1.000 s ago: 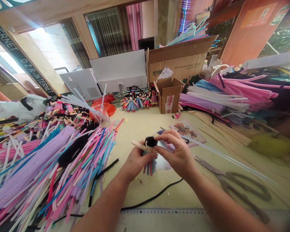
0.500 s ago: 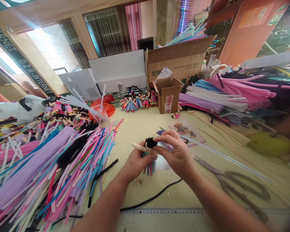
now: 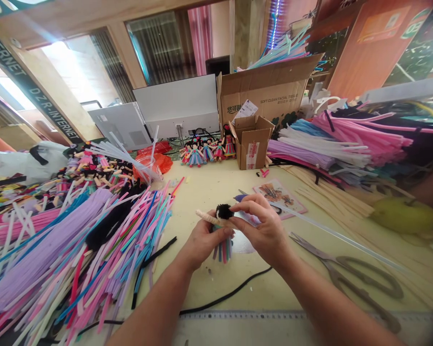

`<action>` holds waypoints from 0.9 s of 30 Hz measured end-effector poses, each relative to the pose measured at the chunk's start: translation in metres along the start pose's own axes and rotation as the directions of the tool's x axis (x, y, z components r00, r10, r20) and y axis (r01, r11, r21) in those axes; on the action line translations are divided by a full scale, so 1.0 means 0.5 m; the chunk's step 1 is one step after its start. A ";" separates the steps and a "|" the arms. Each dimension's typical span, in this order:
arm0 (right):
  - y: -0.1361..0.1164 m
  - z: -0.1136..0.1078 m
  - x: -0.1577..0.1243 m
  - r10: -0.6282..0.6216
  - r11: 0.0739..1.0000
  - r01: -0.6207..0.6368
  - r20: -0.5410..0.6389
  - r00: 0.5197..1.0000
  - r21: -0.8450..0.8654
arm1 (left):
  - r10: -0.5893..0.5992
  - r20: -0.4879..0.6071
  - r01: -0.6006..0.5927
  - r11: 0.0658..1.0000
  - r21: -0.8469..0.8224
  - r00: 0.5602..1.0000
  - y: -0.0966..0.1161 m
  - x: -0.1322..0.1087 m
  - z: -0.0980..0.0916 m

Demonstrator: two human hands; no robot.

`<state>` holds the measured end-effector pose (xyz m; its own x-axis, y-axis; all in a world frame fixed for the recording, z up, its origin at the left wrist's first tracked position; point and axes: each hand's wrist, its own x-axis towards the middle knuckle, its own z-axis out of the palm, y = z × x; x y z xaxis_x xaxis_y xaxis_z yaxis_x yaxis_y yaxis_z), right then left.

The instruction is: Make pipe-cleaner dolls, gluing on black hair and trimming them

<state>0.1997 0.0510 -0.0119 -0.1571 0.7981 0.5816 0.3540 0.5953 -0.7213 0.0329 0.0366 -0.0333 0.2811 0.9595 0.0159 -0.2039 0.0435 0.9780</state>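
Both hands (image 3: 265, 226) hold a black-haired doll (image 3: 224, 211) near large scissors (image 3: 329, 261)

Fuzzy doll (image 3: 222, 213), metal scissors (image 3: 332, 262), cardboard box (image 3: 262, 153)

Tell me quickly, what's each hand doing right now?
Left hand: closed, holding the small doll by its body.
Right hand: thumb and fingers closed in a pinch at the doll's black hair.

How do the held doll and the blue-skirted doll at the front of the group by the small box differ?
The held doll is between the left hand and right hand; the blue-skirted doll is untouched.
The held doll's skirt hangs narrow and multicoloured; the blue-skirted doll's flares, mostly blue.
Both have black on the head.
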 end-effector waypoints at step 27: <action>0.009 -0.001 0.004 0.027 0.998 -0.027 0.005 1.000 0.058 | -0.004 0.012 0.003 0.996 0.085 1.000 -0.008 -0.001 -0.009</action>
<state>0.2014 0.0553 -0.0138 -0.1520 0.8141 0.5605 0.3039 0.5781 -0.7573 0.0293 0.0371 -0.0381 0.2934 0.9559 0.0148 -0.1230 0.0224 0.9922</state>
